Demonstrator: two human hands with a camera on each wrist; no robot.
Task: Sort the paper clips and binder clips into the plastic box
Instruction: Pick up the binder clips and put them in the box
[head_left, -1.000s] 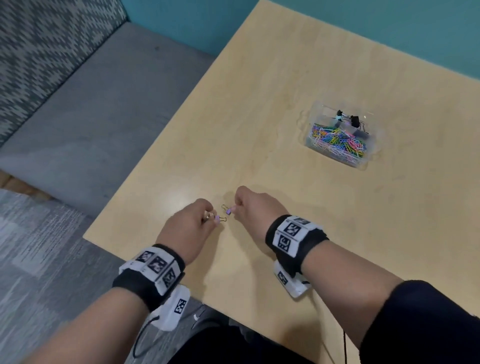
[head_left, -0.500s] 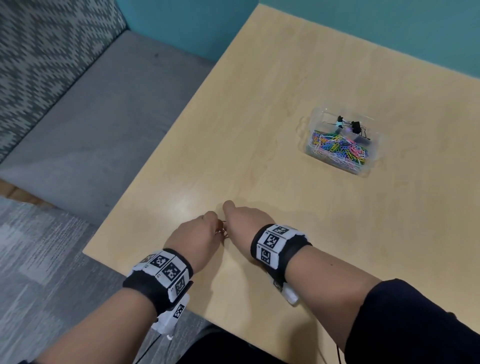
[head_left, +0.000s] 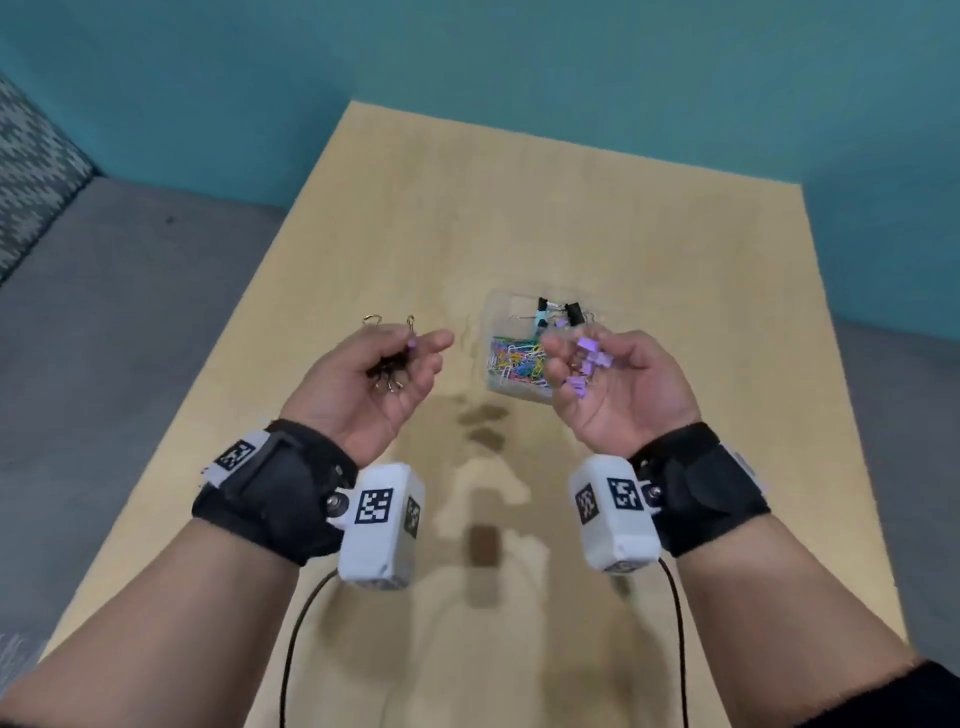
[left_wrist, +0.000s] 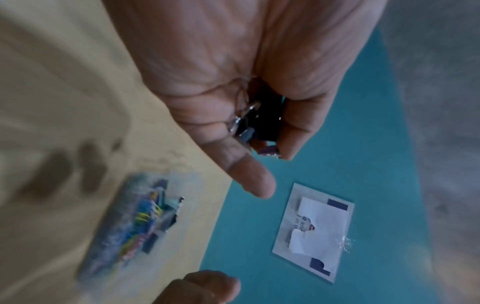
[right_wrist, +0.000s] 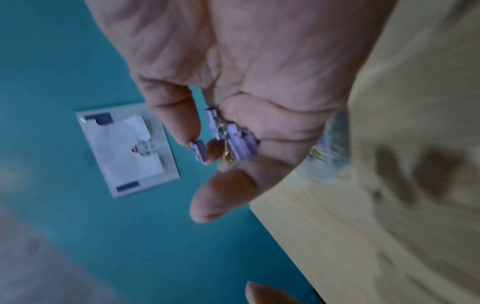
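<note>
Both hands are raised palm up over the wooden table (head_left: 597, 597). My left hand (head_left: 405, 356) cups a bunch of black binder clips (head_left: 387, 366), which the left wrist view shows as black binder clips (left_wrist: 262, 123) with one purple clip (left_wrist: 270, 151) at the fingertips. My right hand (head_left: 587, 356) holds several purple binder clips (head_left: 589, 345), also seen as purple binder clips (right_wrist: 233, 142) in the right wrist view. The clear plastic box (head_left: 501, 312) sits just beyond and between the hands. It holds coloured paper clips (head_left: 514, 361) and a few binder clips (head_left: 571, 312).
A teal wall (head_left: 519, 78) rises behind the table's far edge, with a framed paper sign (left_wrist: 314, 230) on it. A grey couch seat (head_left: 104, 338) runs along the table's left side. The table's right edge drops to grey seating (head_left: 893, 415).
Both hands rose from the table's near left edge, where they pinched small clips palm down. They now face palm up, apart, close to the box, each holding clips.
</note>
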